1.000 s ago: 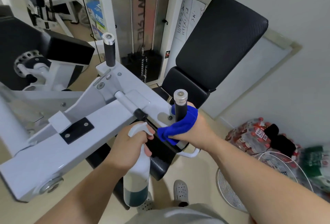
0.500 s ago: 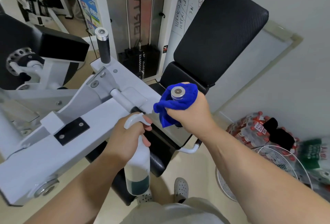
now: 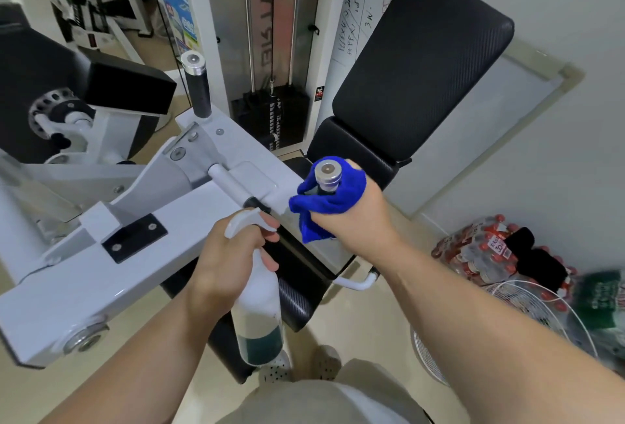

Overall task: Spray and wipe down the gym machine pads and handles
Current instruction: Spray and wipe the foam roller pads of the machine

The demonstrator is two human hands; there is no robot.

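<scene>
Right grip (image 3: 351, 217) is closed round the near handle (image 3: 327, 173) w/ the blue cloth (image 3: 328, 202) bunched between palm and rubber sleeve, only the metal end cap showing on top. Left grip (image 3: 230, 264) holds the spray bottle (image 3: 258, 305) by the neck, one finger curled over the white trigger, nozzle aimed roughly at the cloth and the white frame (image 3: 135, 254). Main risk, imo: the cloth's loose tail hangs below the hand, so on a downstroke it could snag where the handle meets the frame, or the whole cloth could slide off over the cap on an upstroke and drop to the floor. Second: w/ a finger resting on the trigger, a stray squeeze would put liquid on the hand, the frame or the floor by the feet, i.e. a slip hazard. Third: the hand sits high on the handle, so the lower part near the base could get missed if the stroke is short. The bottle looks low (dark liquid only in the bottom part), so tilting it may give a weak or dry spray. The far handle (image 3: 198, 88), back pad (image 3: 422, 61) and seat pad (image 3: 297, 298) are untouched at this moment and easy to skip. Hard sideways pressure might also swing the arm, prob. jerking the cloth loose.
</scene>
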